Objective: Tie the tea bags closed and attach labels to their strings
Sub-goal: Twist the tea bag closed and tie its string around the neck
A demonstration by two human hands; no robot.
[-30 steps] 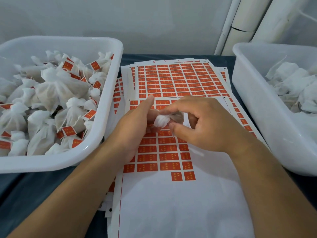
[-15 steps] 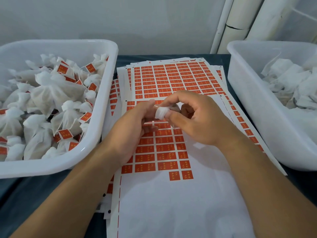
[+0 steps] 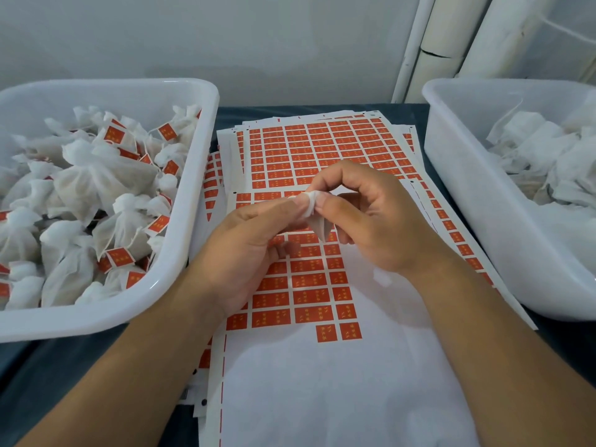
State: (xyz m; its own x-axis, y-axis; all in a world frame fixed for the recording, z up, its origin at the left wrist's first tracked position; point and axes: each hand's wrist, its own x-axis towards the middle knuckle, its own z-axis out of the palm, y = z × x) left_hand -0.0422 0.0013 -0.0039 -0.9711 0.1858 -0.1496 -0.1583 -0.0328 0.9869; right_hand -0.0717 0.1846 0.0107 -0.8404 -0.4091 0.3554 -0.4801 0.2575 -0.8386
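Both hands have lifted a little since a second ago; the left hand [image 3: 254, 240] and right hand [image 3: 371, 217] each pinch the gathered neck of one small white tea bag [image 3: 314, 214], held at centre above the label sheets [image 3: 322, 285], its pouch now hanging in a point toward 6 o'clock, so tying looks underway, labelling not yet

Fingers of both hands hide most of the tea bag [image 3: 314, 217]; label print is illegible.
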